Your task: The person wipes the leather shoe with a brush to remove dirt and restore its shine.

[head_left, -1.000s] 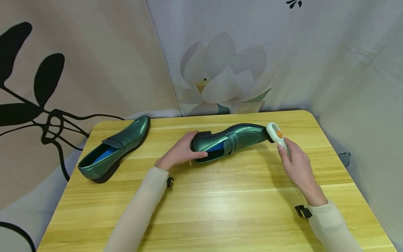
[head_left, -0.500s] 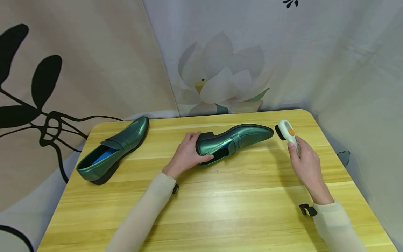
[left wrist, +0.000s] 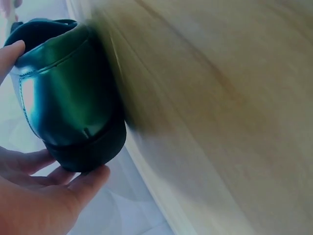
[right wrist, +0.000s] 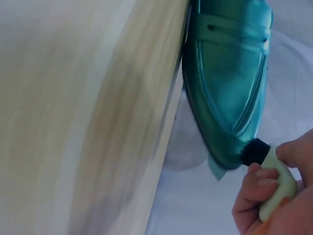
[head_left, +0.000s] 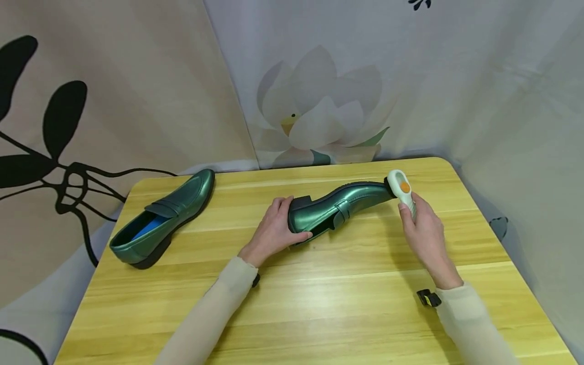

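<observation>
A metallic green loafer (head_left: 360, 196) lies tilted on its side, its toe pointing right. My left hand (head_left: 276, 230) grips it at the heel; in the left wrist view the thumb is at the shoe's opening and the fingers (left wrist: 90, 183) are at the heel's black sole. My right hand (head_left: 424, 230) holds a white shoe brush (head_left: 399, 183) with an orange spot. In the right wrist view the brush's dark bristles (right wrist: 255, 152) touch the loafer's toe. The matching green loafer (head_left: 169, 215), with a blue insole, stands at the table's left.
Everything lies on a light wooden table (head_left: 319, 304). Behind it hangs a pale curtain (head_left: 347, 76) printed with a flower and dark leaves, close to the table's back edge.
The brush came away from the toe half a second ago and now touches it again. My left hand and the held loafer have shifted slightly right, and the shoe's opening has turned further from view.
</observation>
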Demonstrator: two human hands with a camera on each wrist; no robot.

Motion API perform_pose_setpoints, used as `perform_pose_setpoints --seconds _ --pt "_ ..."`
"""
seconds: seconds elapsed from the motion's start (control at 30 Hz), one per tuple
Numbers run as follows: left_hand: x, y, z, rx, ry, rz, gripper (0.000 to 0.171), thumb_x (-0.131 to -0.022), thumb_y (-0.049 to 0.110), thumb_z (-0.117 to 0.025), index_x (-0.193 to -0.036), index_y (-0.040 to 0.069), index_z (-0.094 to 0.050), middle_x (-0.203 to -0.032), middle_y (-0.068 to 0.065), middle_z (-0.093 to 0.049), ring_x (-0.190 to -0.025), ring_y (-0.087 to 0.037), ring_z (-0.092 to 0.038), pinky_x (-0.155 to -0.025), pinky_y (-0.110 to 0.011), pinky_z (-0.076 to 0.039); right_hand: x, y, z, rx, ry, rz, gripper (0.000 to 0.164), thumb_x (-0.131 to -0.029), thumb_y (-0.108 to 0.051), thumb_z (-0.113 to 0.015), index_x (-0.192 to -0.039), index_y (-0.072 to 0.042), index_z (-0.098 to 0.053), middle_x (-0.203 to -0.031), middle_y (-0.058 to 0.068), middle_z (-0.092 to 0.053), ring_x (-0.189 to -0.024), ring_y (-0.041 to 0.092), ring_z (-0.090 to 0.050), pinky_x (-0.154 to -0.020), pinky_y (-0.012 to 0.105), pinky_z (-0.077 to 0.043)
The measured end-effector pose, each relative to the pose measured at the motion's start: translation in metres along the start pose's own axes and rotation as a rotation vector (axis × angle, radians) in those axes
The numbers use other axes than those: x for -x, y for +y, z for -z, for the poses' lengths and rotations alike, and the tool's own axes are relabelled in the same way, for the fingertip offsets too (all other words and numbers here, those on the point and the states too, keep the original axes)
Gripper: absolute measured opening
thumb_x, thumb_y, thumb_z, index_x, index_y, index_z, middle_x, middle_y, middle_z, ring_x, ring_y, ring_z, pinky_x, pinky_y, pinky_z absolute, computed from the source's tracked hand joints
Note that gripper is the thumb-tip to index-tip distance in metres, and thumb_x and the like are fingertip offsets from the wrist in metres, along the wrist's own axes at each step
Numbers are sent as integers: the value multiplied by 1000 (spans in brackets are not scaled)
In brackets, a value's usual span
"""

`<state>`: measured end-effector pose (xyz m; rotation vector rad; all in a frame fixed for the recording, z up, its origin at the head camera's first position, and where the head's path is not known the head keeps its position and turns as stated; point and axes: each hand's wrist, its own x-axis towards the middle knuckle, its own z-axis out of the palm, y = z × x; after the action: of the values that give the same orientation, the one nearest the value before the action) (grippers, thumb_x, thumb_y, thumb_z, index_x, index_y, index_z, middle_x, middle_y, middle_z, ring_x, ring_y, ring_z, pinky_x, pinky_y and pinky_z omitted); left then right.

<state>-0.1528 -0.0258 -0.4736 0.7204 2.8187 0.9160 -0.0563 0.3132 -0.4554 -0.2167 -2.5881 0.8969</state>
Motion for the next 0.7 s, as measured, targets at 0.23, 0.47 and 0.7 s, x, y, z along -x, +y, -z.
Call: perform_pose_setpoints --seconds 0.23,0.47,0.7 --pt "0 -1 1 -1 -17 -3 109 -77 55 -87 -158 2 -37 -147 -20 -45 -125 -34 -52 -105 -47 -47 0 -16 -13 21 46 138 48 -104 -19 -64 -143 8 -54 -118 31 -64 -92 46 -63 -72 63 -50" --pt "0 -5 1 -2 -50 -5 111 -78 56 -86 -159 1 -34 -151 -21 -43 -132 -35 -49 -110 -48 -45 6 1 -7 28 30 -18 49 -110 -24 -52 -144 11 -49 -114 31 -63 -92 46 -61 -75 63 -46" --pt "-1 -6 4 -17 -63 -11 114 -78 58 -86 -160 0 -32 -154 -21 -43 -136 -36 -48 -110 -49 -44 12 15 5 34 -32 -132 56 -113 -31 -41 -146 14 -43 -82 17 -56 -63 28 -50 -55 40 -39"
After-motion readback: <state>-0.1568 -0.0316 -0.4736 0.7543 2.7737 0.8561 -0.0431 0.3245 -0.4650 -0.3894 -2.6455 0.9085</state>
